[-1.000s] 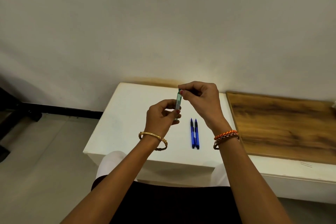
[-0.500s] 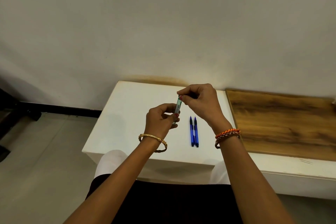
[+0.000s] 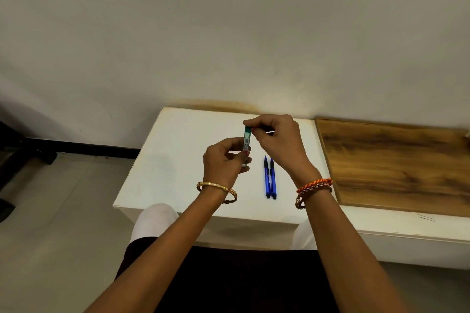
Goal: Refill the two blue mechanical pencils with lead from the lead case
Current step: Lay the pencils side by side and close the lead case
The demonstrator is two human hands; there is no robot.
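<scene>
Head view: a wooden board (image 3: 396, 162) lies on the white table (image 3: 178, 150), right of both hands. Two blue pencils (image 3: 270, 178) lie side by side on the table between the wrists, untouched. The left hand (image 3: 223, 162) grips the upright lead case (image 3: 246, 146); the right hand (image 3: 277, 140) pinches its top end.

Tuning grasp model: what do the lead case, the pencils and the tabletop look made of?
Lead case: probably plastic, green top, paper label.
Blue mechanical pencils: likely glossy plastic, dark tips.
White table: smooth matte painted or laminated board, by its flat sheen.
</scene>
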